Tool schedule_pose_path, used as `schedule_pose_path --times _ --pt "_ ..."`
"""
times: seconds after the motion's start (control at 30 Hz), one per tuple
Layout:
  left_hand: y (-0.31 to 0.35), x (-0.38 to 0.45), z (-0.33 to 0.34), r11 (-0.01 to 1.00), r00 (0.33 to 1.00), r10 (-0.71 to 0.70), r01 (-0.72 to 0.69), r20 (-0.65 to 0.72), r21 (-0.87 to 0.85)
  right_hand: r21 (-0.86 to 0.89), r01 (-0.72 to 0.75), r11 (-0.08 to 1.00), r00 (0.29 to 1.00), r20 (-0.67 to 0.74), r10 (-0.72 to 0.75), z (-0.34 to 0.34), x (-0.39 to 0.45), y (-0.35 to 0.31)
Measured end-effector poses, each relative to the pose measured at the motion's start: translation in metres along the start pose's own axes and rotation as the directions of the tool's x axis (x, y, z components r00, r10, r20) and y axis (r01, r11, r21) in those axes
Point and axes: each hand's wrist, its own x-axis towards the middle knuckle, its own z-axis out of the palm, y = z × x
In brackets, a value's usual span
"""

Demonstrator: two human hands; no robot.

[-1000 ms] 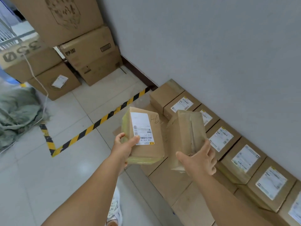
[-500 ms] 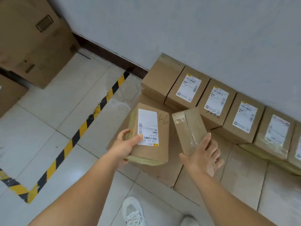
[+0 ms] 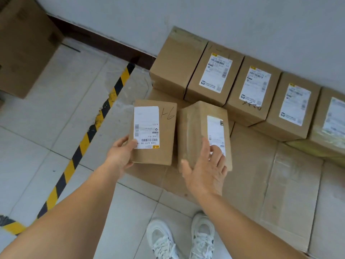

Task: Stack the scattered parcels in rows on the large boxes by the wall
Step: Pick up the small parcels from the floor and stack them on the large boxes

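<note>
Left hand (image 3: pixel 119 156) grips the near left corner of a brown cardboard parcel with a white shipping label (image 3: pixel 154 134), "7-1" handwritten near its far edge. Just right of it, the right hand (image 3: pixel 206 171) clasps a tape-wrapped brown parcel (image 3: pixel 200 131), tilted, label partly covered. Both are held above the flat large cardboard boxes (image 3: pixel 261 165); beyond, a row of labelled brown parcels (image 3: pixel 255 90) lines the wall.

Both forearms are bare right up to where they leave view, with no sleeve or cuff showing on either. The left hand (image 3: pixel 121 156) and right hand (image 3: pixel 206 171) wear no gloves, rings or watch. On the feet are white lace-up sneakers (image 3: pixel 183 240) with chunky soles, mesh-like panels and white laces, looking slightly scuffed and greyed.
</note>
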Motion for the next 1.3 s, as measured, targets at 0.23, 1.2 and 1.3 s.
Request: schedule_pose_path --times 0.23,1.2,1.3 --pt "-0.008 -0.001 0.008 0.998 0.993 -0.050 0.045 -0.111 -0.044 0.281 -0.486 0.828 0.869 0.255 0.424 -0.002 0.012 0.011" --pt "0.053 0.023 0.044 0.985 0.991 0.123 -0.116 -0.048 0.129 0.607 -0.670 0.429 0.727 0.419 0.543 0.018 0.056 -0.022" --pt "0.049 0.013 0.050 0.991 0.995 0.076 -0.069 -0.061 0.112 0.611 -0.665 0.429 0.733 0.424 0.532 0.015 0.055 -0.021"
